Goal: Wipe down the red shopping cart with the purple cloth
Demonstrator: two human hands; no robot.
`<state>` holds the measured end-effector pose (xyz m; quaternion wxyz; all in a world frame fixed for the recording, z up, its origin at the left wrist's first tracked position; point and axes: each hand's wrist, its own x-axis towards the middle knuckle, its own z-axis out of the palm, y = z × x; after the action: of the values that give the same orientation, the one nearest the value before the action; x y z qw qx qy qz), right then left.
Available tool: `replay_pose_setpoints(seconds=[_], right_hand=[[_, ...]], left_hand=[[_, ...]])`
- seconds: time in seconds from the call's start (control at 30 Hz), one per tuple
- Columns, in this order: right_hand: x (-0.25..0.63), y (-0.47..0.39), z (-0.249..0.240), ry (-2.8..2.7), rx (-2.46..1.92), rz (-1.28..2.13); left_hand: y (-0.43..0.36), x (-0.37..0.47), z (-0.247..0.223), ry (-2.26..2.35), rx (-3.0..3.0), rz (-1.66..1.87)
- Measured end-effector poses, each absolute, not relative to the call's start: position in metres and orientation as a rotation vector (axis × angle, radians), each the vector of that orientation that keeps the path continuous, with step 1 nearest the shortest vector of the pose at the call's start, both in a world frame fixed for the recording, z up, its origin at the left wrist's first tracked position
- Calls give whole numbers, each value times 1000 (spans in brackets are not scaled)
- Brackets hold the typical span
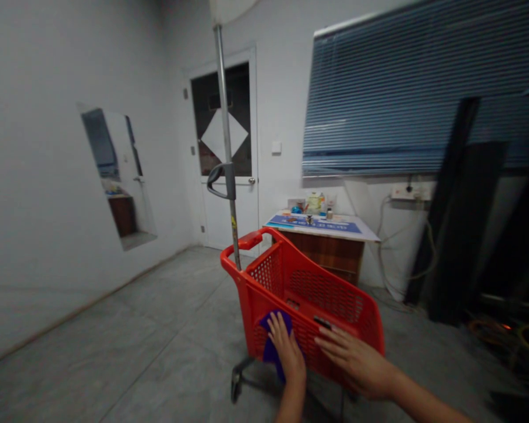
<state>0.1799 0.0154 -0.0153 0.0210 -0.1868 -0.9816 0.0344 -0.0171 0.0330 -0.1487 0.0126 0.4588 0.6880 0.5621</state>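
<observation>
My left fingers (279, 333), flat and unclenched, cover the upright-running purple cloth (270, 353) against the red shopping cart (303, 322); my outstretched right fingers (335, 346) are farther from it.

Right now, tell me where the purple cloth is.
In the head view, the purple cloth is at the lower middle, against the near side of the red cart, under the left hand and left of the right hand.

Purple cloth (270, 353) partly hidden behind the left hand (286, 348).

The light is dim, the edges blurred.
</observation>
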Motion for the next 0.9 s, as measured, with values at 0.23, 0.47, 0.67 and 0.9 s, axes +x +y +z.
replay_pose_setpoints(seconds=[0.23, 0.47, 0.67, 0.9], right_hand=[[170, 20, -26, -3005, -587, -31], [165, 19, -25, -3024, -611, 13], [164, 17, -20, -3001, -577, 47], [161, 19, -24, -2988, -615, 73]], left_hand=[[25, 7, -165, 2020, 1554, 1620], [33, -2, -156, 2051, 1377, 1721], [21, 21, -177, 1919, 1456, 1561], [24, 1, -168, 1893, 1475, 1693]])
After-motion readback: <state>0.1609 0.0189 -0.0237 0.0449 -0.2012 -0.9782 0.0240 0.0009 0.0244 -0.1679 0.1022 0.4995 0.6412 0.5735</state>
